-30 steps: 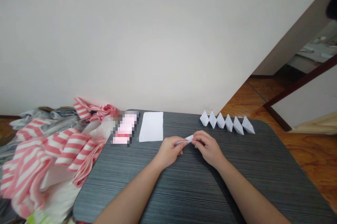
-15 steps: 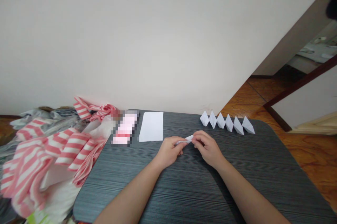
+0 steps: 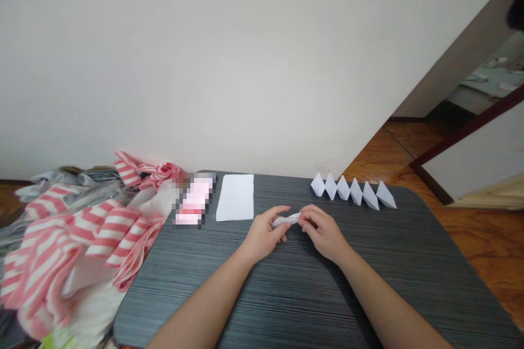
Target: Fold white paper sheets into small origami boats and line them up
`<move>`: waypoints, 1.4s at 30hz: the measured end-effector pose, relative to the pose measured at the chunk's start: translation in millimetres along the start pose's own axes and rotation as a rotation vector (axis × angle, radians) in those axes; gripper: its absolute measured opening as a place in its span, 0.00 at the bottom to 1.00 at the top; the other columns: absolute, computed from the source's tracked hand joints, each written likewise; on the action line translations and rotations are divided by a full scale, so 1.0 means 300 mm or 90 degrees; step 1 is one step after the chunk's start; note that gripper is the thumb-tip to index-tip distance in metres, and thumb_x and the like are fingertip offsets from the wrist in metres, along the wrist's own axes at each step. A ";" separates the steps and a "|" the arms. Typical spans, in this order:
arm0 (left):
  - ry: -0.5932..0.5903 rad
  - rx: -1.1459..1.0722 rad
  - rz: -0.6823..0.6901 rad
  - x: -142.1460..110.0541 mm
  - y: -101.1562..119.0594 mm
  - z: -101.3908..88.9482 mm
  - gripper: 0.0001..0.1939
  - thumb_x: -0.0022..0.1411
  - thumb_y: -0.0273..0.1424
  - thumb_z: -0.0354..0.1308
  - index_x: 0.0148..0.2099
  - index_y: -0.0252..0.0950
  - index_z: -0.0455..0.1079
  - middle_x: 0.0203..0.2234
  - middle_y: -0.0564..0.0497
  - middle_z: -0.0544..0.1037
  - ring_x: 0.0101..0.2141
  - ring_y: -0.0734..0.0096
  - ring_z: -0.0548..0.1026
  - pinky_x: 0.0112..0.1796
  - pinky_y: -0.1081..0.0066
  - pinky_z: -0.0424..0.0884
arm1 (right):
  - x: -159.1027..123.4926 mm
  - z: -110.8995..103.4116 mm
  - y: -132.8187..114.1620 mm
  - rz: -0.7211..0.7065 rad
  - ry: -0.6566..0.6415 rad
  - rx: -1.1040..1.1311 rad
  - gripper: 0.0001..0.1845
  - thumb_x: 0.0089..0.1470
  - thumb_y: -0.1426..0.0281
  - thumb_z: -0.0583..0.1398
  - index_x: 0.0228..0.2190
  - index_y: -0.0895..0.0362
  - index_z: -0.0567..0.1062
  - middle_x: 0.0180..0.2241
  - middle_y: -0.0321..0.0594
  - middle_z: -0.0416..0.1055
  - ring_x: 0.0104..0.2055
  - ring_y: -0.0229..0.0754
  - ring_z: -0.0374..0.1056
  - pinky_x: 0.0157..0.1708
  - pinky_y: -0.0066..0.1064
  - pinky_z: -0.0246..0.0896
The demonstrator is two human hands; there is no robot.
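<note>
Both my hands meet over the middle of the dark grey table (image 3: 286, 294). My left hand (image 3: 264, 234) and my right hand (image 3: 323, 231) pinch a small folded piece of white paper (image 3: 286, 220) between their fingertips, just above the tabletop. My left forefinger is stretched over the paper's top. A stack of flat white paper sheets (image 3: 236, 196) lies beyond my left hand. Several folded white paper boats (image 3: 354, 191) stand in a row at the table's far right.
Red-and-white striped cloth and plastic bags (image 3: 69, 245) pile up at the table's left edge. A blurred pink patch (image 3: 194, 201) lies next to the sheets. A white wall rises behind the table; wooden floor (image 3: 475, 229) and a doorway are at the right.
My left forefinger has lifted and reached over the paper. The folded paper has dropped slightly and lies flatter between my fingers. Everything else is as before.
</note>
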State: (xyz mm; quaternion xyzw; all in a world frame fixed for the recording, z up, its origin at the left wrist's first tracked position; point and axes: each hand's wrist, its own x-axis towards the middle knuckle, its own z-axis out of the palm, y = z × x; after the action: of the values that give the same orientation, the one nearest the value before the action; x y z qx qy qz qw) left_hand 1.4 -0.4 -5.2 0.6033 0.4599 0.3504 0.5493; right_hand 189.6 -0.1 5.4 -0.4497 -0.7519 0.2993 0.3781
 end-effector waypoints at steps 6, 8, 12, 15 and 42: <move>-0.034 -0.013 -0.010 0.000 0.009 -0.006 0.16 0.60 0.39 0.50 0.43 0.33 0.70 0.19 0.52 0.72 0.20 0.75 0.70 0.23 0.77 0.65 | -0.023 0.034 0.049 0.090 0.012 0.092 0.06 0.56 0.68 0.55 0.36 0.56 0.68 0.27 0.36 0.67 0.25 0.37 0.64 0.26 0.28 0.59; -0.032 -0.032 -0.019 0.000 0.010 -0.008 0.16 0.60 0.38 0.50 0.42 0.32 0.69 0.19 0.52 0.72 0.20 0.76 0.70 0.23 0.77 0.65 | -0.029 0.043 0.066 0.121 0.025 0.135 0.13 0.54 0.67 0.57 0.43 0.56 0.65 0.27 0.36 0.67 0.24 0.36 0.63 0.23 0.27 0.58; -0.036 -0.070 -0.024 0.000 0.009 -0.010 0.15 0.59 0.38 0.51 0.42 0.32 0.68 0.19 0.52 0.73 0.19 0.76 0.70 0.23 0.77 0.65 | -0.024 0.035 0.059 0.123 -0.015 0.071 0.07 0.55 0.66 0.56 0.34 0.57 0.70 0.24 0.35 0.67 0.23 0.36 0.62 0.24 0.26 0.57; -0.038 -0.068 -0.022 -0.001 0.007 -0.009 0.14 0.59 0.38 0.51 0.40 0.32 0.68 0.19 0.51 0.73 0.20 0.75 0.70 0.24 0.77 0.65 | -0.016 0.021 0.038 0.112 -0.038 0.028 0.08 0.56 0.67 0.55 0.28 0.57 0.71 0.20 0.34 0.65 0.23 0.36 0.61 0.24 0.26 0.56; -0.050 -0.115 -0.041 0.004 0.028 -0.015 0.16 0.55 0.40 0.57 0.38 0.30 0.69 0.21 0.49 0.75 0.22 0.75 0.72 0.25 0.76 0.67 | -0.020 0.022 0.046 0.190 -0.046 0.147 0.12 0.55 0.64 0.56 0.25 0.58 0.71 0.20 0.35 0.71 0.23 0.36 0.67 0.27 0.27 0.61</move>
State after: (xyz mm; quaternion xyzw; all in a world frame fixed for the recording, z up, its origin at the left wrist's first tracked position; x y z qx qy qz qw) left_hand -0.9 2.4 3.7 0.5493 0.4237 0.3488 0.6301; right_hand 192.2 -0.7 -10.8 -0.4991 -0.6505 0.4519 0.3514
